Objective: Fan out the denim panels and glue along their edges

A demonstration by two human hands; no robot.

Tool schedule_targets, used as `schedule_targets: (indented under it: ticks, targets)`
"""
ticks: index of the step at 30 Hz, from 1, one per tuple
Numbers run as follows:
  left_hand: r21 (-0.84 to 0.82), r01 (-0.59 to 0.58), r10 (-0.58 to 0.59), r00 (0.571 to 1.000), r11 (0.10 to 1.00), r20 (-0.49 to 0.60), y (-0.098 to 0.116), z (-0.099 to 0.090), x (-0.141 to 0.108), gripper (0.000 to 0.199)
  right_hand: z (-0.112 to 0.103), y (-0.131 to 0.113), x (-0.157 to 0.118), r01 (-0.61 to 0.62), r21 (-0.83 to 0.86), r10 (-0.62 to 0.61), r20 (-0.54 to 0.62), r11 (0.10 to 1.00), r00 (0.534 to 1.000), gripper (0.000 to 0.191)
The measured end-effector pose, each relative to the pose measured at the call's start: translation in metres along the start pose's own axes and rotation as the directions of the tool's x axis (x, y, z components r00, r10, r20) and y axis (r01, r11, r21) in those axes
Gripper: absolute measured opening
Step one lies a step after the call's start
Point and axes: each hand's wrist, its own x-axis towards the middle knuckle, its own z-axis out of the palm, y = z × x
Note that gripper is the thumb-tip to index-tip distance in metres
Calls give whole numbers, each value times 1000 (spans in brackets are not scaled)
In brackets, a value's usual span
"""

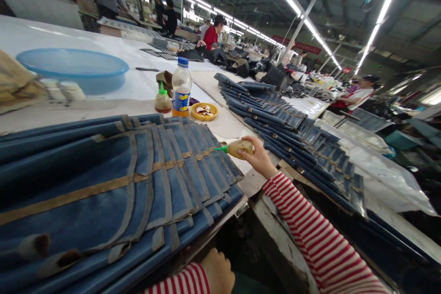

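Note:
My right hand point(259, 156) is wrapped round a squeeze bottle point(239, 148) with a green nozzle, held on its side. The nozzle tip points left, at the right edge of a fanned stack of blue leather pieces point(103, 202) with grey edge strips and a tan strip along the middle. Below the near edge of the stack, my left hand point(218, 272) is closed in a loose fist; its fingertips are hidden, so anything inside cannot be made out. A second stack of blue pieces point(275, 124) lies to the right.
Behind the near stack stand a drink bottle point(181, 89) with a blue cap, another green-nozzled bottle point(163, 101) and a yellow dish point(204, 111) of scraps. A blue basin point(74, 71) and white jars point(70, 91) are at the left. Several people are farther back.

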Motion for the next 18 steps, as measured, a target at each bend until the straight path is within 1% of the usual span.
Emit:
schedule_targets:
  ticks: [2, 6, 9, 13, 18]
  targets:
    - [12, -9, 9, 1000, 1000, -20, -2, 2, 1, 30, 2, 1, 1, -11, 11, 12, -24, 1000, 1000, 41]
    - [34, -30, 31, 999, 999, -41, -6, 6, 4, 29, 3, 2, 3, -22, 24, 21, 28, 999, 999, 41]
    - [45, -48, 50, 998, 998, -41, -8, 9, 8, 29, 6, 1, 8, -6, 14, 6, 31, 1000, 999, 40]
    - [48, -55, 57, 998, 997, -28, -10, 14, 14, 26, 15, -2, 23, 39, -29, -38, 28, 999, 999, 39]
    - [26, -27, 27, 1000, 999, -10, -12, 17, 25, 24, 26, -2, 44, 89, -48, -87, 31, 995, 996, 38]
